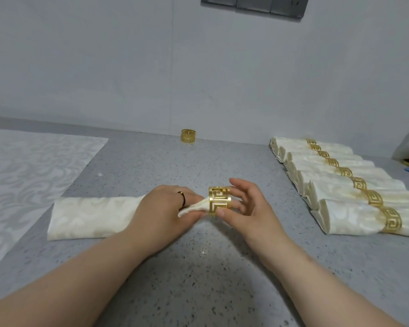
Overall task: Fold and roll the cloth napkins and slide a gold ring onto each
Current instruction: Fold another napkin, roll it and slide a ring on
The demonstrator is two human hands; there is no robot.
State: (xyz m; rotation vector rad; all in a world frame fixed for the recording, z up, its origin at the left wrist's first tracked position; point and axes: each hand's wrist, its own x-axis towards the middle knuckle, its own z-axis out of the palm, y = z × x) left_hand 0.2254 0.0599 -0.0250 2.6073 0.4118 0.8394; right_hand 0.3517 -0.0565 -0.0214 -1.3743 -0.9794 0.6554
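Slippage is the chief risk. The left hand [165, 206] pinches the squeezed end of the rolled napkin [92, 215], and only that narrowed tip has reached the mouth of the gold ring [219, 201]. The right hand [248, 206] grasps the ring between thumb below and fingertips above and behind. If the pinch loosens, the end would probably spring wide and catch on the ring's edge. If the ring is pushed on too hard, the layers could bunch and the roll come undone. The openwork may also snag a fold, I judge.

The ring is a broad band of shiny metal, cut through in a square key pattern. The napkin is cream cloth with a faint woven swirl, soft and rather thick, lying as a flattened roll that stretches left of the ring on the countertop [198, 267], which is grey, speckled and smooth.

Right of the held ring lies a row of finished napkins [340, 182], each banded with the same gold. Beyond the ring, by the wall, a spare ring [188, 136] stands alone. Far left of it, a flat cloth [33, 166] of the same pattern lies spread. A thin black band [181, 198] sits on one left finger.
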